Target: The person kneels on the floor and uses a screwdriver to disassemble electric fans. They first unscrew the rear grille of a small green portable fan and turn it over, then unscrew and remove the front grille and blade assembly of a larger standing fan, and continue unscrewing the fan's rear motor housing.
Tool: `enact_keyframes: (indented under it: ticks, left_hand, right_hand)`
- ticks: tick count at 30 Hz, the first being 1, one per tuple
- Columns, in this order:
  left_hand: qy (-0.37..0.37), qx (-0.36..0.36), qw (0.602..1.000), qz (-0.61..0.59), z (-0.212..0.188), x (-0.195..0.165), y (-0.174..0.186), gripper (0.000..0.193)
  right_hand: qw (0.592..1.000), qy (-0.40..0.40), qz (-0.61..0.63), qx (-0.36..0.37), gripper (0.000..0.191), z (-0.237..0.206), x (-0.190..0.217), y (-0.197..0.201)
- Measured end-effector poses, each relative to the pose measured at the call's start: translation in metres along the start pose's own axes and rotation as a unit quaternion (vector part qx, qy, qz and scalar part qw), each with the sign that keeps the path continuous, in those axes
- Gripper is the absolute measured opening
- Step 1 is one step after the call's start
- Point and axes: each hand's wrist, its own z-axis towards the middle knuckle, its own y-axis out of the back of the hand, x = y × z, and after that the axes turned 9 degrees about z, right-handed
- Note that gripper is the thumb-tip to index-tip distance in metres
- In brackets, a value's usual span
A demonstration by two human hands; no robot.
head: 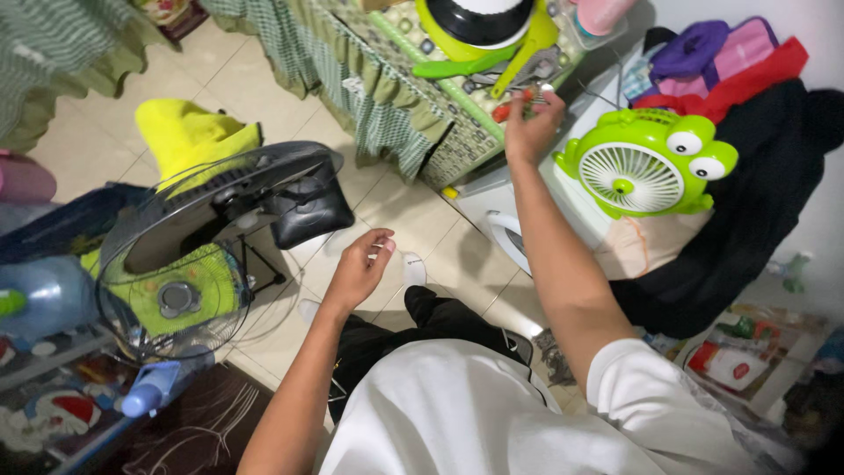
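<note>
My right hand (530,126) reaches up to the edge of a table covered in green checked cloth (387,97), fingers closed on a small tool with a red-orange handle (508,109). My left hand (360,268) hovers over the tiled floor in front of my knees, pinching a small pale object I cannot identify. To the left stands a floor fan (202,251) tilted back, its wire front grille showing the round hub (178,299) with no blades visible.
A green frog-shaped mini fan (640,164) sits on a white appliance (519,220) at the right, with dark and coloured clothes (747,132) piled behind. A green-and-white bowl-shaped appliance (479,26) rests on the table. A yellow cloth (189,132) and blue bottle (149,391) lie left.
</note>
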Motion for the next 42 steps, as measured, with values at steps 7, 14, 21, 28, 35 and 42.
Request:
enact_keyframes:
  ticks: [7,14,21,28,35,42]
  left_hand:
    - [0.019,-0.286,0.958,0.026,-0.036,0.026,0.061,0.018]
    - [-0.085,-0.478,0.838,0.249,-0.094,0.036,0.166,0.019]
    - [-0.281,-0.201,0.699,0.626,-0.072,0.045,0.232,0.038]
    - [-0.083,-0.159,0.615,0.768,-0.041,0.057,0.247,0.060]
    - [-0.104,-0.116,0.654,0.740,-0.045,0.054,0.270,0.030]
    - [-0.101,-0.092,0.747,0.651,-0.048,0.077,0.269,0.021]
  right_hand:
    - [0.920,-0.029,0.253,0.298,0.023,-0.185,0.079,-0.031]
    - [0.654,-0.436,0.263,0.560,0.048,-0.348,0.212,-0.094]
    - [0.545,-0.504,0.452,0.495,0.044,-0.399,0.302,-0.146]
    - [0.656,-0.459,0.430,0.417,0.038,-0.433,0.341,-0.167]
    - [0.784,-0.359,0.365,0.349,0.034,-0.435,0.357,-0.177]
    - [0.903,-0.246,0.218,0.275,0.032,-0.440,0.354,-0.187]
